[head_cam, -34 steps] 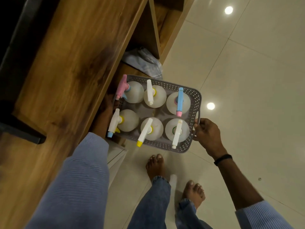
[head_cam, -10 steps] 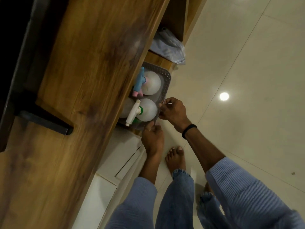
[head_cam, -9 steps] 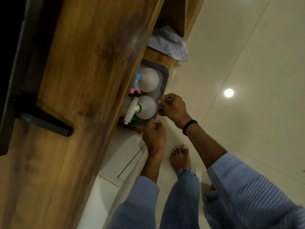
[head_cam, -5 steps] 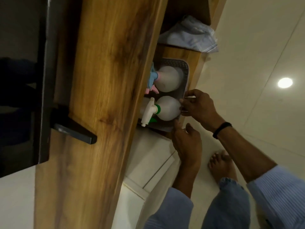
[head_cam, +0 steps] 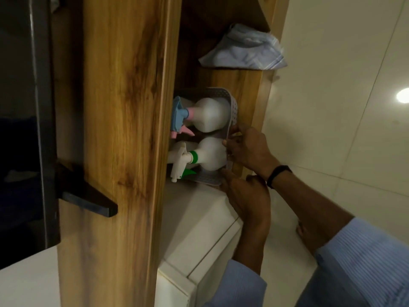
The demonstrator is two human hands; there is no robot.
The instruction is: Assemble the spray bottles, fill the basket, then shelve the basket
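Observation:
The grey perforated basket (head_cam: 232,105) sits on the wooden shelf (head_cam: 245,85), mostly hidden under the cabinet's top panel. Two white spray bottles show in it: one with a blue and pink trigger head (head_cam: 210,115), one with a white head and green collar (head_cam: 210,155). My right hand (head_cam: 249,149) grips the basket's outer end rim. My left hand (head_cam: 245,196) rests against the basket's near corner, fingers on its rim. The other bottles are out of sight.
A folded pale blue cloth (head_cam: 243,49) lies on the same shelf beyond the basket. A white cabinet (head_cam: 199,235) stands below and beside the shelf. A wide wooden panel (head_cam: 124,129) with a dark bracket (head_cam: 88,198) blocks the left. Glossy floor tiles lie to the right.
The basket has gone from held in the open air to deep in the shelf, with only its outer end showing. My left hand came off the far handle to the near corner.

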